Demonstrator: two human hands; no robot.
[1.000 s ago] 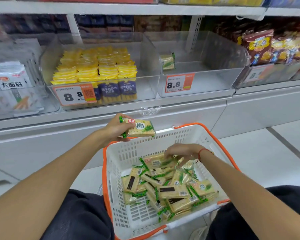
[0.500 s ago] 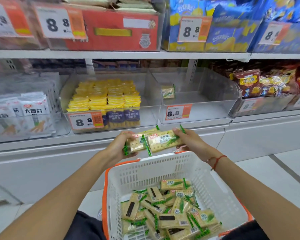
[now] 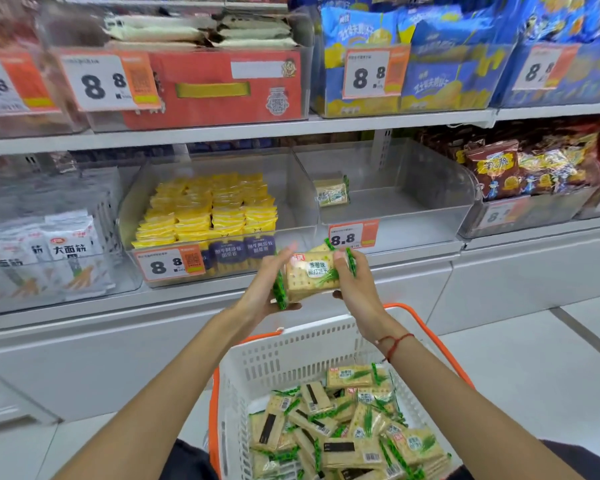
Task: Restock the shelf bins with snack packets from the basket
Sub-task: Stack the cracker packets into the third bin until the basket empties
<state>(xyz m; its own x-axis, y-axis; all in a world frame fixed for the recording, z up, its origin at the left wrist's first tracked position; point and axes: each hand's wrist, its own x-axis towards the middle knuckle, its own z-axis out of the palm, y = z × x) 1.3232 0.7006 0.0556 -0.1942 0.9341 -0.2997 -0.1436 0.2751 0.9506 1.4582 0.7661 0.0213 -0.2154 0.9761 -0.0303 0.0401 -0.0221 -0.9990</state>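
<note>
Between both hands I hold a small stack of green-and-cream cracker packets (image 3: 312, 275), raised in front of the lower shelf. My left hand (image 3: 267, 289) cups the stack's left end and my right hand (image 3: 355, 289) grips its right end. Below, the white basket with an orange rim (image 3: 291, 355) holds several more of the same packets (image 3: 343, 431). Just above my hands is a clear shelf bin (image 3: 413, 216) with a single cracker packet (image 3: 331, 192) standing at its back left.
A neighbouring clear bin (image 3: 136, 209) to the left is filled with yellow packets (image 3: 208, 209). White snack bags (image 3: 66, 251) lie far left, brown bags (image 3: 499, 171) to the right. An upper shelf (image 3: 257, 129) carries a red box and blue bags. Pale floor tiles lie at right.
My hands have brought the two packets together into one stack and lifted it toward the shelf. The view has tilted upward, showing more of the upper shelf.
</note>
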